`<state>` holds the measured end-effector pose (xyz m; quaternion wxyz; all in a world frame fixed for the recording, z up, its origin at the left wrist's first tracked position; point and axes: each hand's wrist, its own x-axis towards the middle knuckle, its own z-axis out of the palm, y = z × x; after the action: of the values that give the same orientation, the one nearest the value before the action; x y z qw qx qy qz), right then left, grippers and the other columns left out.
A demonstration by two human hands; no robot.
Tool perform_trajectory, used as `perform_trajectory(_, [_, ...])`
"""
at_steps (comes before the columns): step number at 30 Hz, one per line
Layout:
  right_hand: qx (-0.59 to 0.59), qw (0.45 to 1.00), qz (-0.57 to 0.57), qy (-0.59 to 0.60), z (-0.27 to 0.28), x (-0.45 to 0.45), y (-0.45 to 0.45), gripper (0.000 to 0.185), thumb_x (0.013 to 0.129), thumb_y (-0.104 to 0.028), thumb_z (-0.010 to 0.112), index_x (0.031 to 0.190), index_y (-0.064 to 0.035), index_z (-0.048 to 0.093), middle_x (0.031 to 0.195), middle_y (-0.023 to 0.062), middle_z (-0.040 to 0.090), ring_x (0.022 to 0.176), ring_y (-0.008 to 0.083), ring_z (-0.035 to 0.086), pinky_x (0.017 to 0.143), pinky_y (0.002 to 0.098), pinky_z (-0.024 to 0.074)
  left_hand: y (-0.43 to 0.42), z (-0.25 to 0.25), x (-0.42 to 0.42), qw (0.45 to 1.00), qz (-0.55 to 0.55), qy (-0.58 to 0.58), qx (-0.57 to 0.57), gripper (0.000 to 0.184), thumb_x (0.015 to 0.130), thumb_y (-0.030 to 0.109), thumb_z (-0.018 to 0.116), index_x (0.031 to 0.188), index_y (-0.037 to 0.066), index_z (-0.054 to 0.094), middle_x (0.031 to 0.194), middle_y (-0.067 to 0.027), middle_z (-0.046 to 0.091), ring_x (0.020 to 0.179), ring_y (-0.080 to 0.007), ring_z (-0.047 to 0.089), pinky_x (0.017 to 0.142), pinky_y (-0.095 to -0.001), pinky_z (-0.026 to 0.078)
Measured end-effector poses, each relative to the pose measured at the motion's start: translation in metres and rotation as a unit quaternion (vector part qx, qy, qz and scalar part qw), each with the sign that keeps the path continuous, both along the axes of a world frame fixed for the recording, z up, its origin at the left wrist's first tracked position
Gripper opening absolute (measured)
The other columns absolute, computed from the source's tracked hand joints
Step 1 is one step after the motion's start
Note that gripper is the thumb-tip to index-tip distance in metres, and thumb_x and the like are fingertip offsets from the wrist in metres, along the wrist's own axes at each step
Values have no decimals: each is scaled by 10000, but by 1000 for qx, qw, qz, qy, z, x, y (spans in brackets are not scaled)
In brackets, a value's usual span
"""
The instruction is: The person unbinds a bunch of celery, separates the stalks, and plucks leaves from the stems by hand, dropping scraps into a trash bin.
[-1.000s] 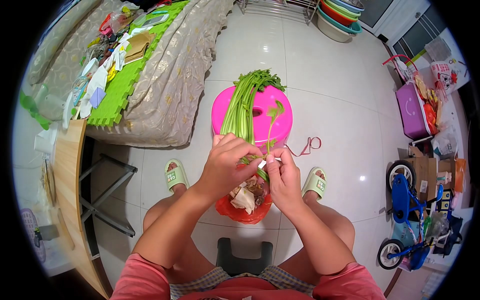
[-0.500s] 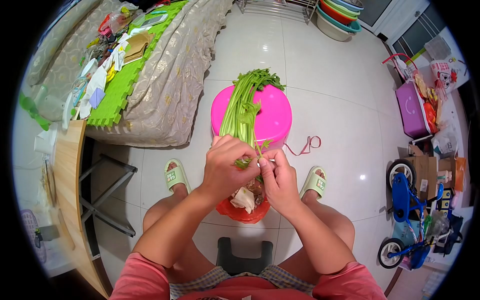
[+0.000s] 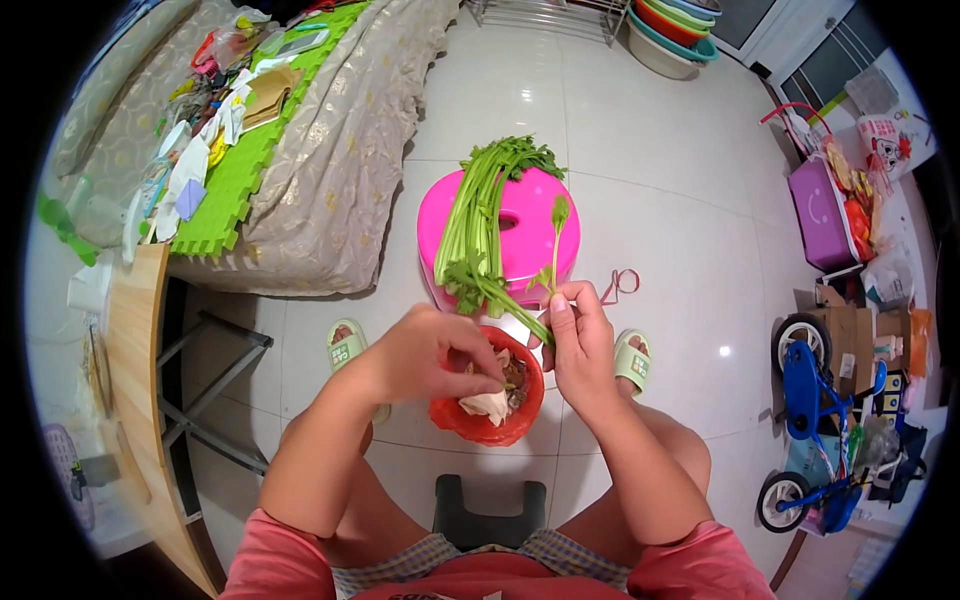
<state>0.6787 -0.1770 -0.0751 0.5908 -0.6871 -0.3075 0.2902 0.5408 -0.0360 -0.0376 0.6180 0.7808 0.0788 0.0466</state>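
Note:
My right hand (image 3: pixel 580 340) is closed on a celery stalk (image 3: pixel 525 318), holding its lower end, with a thin leafy sprig standing up by the fingers. The stalk's leafy end lies toward the pink stool (image 3: pixel 556 240). On that stool rests a bunch of celery (image 3: pixel 470 225), leaves at the far end. My left hand (image 3: pixel 435 352) is over a bin lined with a red bag (image 3: pixel 470 428), thumb and fingertips drawn together; whatever they hold is too small to make out. Inside the bin are crumpled white paper (image 3: pixel 487 404) and brownish scraps.
A dark stool (image 3: pixel 462 525) is beneath me. To the left stand a bed with a green foam mat (image 3: pixel 215 215) and a folding wooden table (image 3: pixel 135 330). A blue balance bike (image 3: pixel 805 410) and purple box (image 3: pixel 825 215) are right. A red ribbon (image 3: pixel 622 285) lies on the floor.
My hands have moved apart. The left went down and left over the bin, while the right shifted right with a celery stalk, now seen angled off the stool's near edge.

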Motion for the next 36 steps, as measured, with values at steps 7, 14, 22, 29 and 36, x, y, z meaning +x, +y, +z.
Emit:
perform_trajectory(7, [15,997,11,75,-1,-4,1,183,967,-176,374,901,-31,464,618,45,566,431,67,446,413,222,364,-13,-26,-3,958,-84,87,259,135,678,64,666,811,76,678,698,-78,629,618,-230,605,616,-297,487])
perform_trajectory(14, [0,994,38,101,-2,-6,0,181,968,-176,366,905,-34,461,634,41,566,445,61,448,427,220,376,-15,-14,1,960,116,-22,254,119,690,51,683,804,65,654,696,-58,586,564,-182,536,534,-289,425])
perform_trajectory(22, [-53,991,102,64,1,-12,0,155,963,-161,375,899,-40,448,616,40,553,480,80,488,455,237,391,-14,-18,16,940,189,-117,258,256,700,28,702,951,65,666,786,-41,478,628,-146,457,560,-249,392])
perform_trajectory(29, [-38,991,108,64,2,-15,0,139,954,-158,405,898,-37,448,591,29,535,490,79,498,449,242,385,-11,-23,15,944,160,-113,264,268,673,12,717,931,53,655,809,-52,466,685,-146,479,579,-244,396])
perform_trajectory(36, [-65,981,122,133,4,-12,0,151,948,-176,435,892,-36,446,600,36,547,471,65,489,417,218,361,-11,-22,17,955,161,-113,221,169,677,9,708,825,40,634,900,-70,546,788,-187,533,663,-277,439])
